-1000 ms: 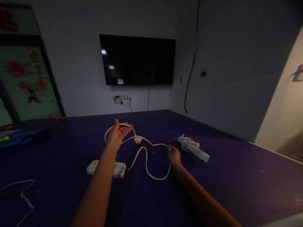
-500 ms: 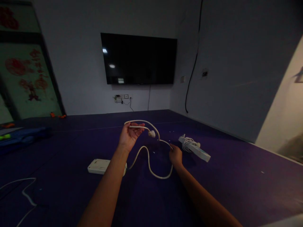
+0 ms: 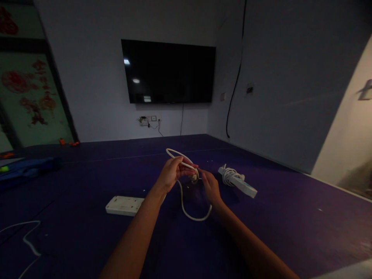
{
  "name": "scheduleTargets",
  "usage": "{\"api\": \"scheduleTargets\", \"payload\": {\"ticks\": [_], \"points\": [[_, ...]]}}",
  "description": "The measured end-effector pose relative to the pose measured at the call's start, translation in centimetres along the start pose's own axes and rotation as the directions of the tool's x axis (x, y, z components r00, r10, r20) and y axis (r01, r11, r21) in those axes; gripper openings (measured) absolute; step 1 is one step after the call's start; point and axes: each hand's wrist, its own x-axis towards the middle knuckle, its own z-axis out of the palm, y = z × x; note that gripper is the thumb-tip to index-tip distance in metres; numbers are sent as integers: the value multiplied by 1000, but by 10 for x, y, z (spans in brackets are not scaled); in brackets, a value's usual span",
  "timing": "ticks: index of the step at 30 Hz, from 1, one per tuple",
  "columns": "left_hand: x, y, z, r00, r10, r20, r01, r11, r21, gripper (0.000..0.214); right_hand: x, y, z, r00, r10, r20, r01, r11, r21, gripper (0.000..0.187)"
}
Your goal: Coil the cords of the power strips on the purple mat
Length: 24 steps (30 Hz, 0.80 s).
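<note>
Brings the left hand rightward, nearly to the right hand, itself edged up and left. Carries the plug along, now close to both hands. Draws the white cord into a narrower raised loop. Covers the power strip's right end with the left forearm.
</note>
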Motion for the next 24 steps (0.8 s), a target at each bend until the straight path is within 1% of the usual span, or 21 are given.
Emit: {"api": "scheduleTargets", "payload": {"ticks": [1,2,4,6,7,9,12,13,14,17,18,20,22,24], "points": [[0,-1,0,1000,3,9,-4,1000,20,28,-1,-7,1,997,-58,42,57,998,27,38],[0,-1,-1,1000,5,19,-6,999,42,29,-2,-13,1,994,-86,74,83,996,39,35],[0,-4,-3,999,-10,51,5,995,101,32,-6,-21,4,992,-62,111,60,998,24,30],[1,-8,-5,993,-62,103,42,981,191,37,-10,-26,6,990,-32,137,29,999,26,26],[1,-10,-5,988,-89,126,57,969,239,39,-11,-27,8,989,-36,144,30,999,40,26],[2,-16,-5,981,-115,153,62,948,312,42,-13,-29,10,989,-68,128,58,995,76,30],[2,-26,0,981,-101,168,35,933,358,44,-14,-29,12,990,-116,75,107,988,111,47],[3,-29,1,981,-97,167,30,930,366,43,-14,-28,13,990,-130,60,123,986,112,50],[3,-31,3,983,-89,161,24,929,370,42,-14,-27,13,988,-148,36,143,984,110,50],[5,-37,5,992,-42,122,-5,933,359,42,-15,-25,9,972,-229,-56,234,968,95,42],[6,-39,5,994,-26,110,-14,937,349,42,-16,-25,8,963,-260,-66,265,961,82,40],[7,-41,4,994,-17,104,-19,942,334,42,-16,-26,5,953,-300,-48,302,953,40,39],[8,-42,2,993,-27,112,-13,941,338,42,-17,-26,6,955,-297,-27,297,955,-2,39],[7,-40,-1,991,-36,126,-11,936,352,39,-16,-26,9,965,-259,-38,259,966,-20,34]]}}
